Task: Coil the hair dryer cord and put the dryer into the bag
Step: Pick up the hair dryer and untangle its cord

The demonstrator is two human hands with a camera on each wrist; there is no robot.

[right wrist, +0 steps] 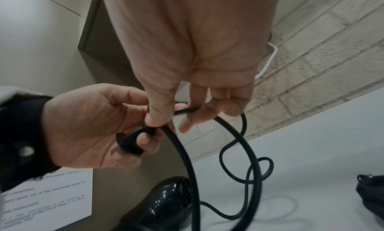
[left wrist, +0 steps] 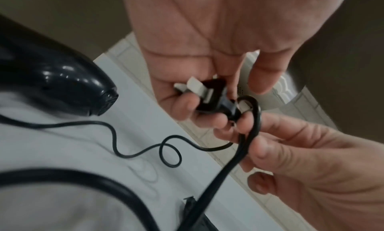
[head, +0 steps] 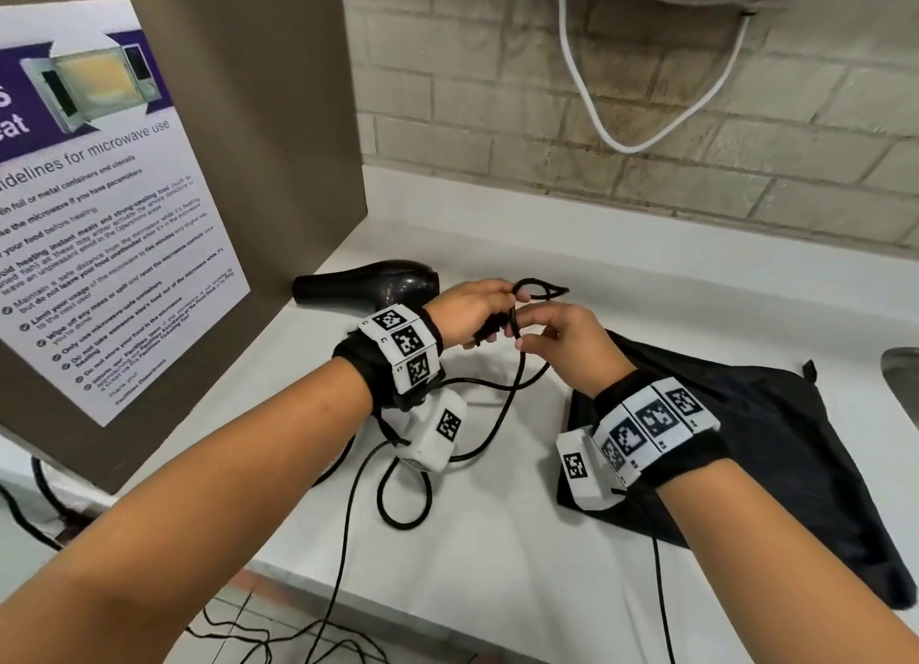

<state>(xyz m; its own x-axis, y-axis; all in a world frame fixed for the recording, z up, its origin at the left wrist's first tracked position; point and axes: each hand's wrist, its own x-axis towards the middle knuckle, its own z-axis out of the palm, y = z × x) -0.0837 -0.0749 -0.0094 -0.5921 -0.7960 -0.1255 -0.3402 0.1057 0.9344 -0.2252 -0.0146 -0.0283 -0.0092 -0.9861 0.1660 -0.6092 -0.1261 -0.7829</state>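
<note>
two bare forearms fill the lower half of the head view, reaching in from the bottom edge to meet at the centre of the frame. left hand (head: 470, 310) has its fingers curled round the black plug (left wrist: 214, 96), whose metal prongs show in the left wrist view. right hand (head: 562, 343) pinches the cord (head: 517, 365) just beside the plug, where a first small loop is forming. most of the cord lies loose in wandering curls on the white counter (head: 497, 564) below the hands, so coiling has barely begun. hair dryer (head: 368, 280) lies on its side at centre left, behind the left wrist. black bag (head: 776, 440) lies flat on the counter at right, nothing visibly in it yet. a microwave notice (head: 99, 216) hangs at left.
</note>
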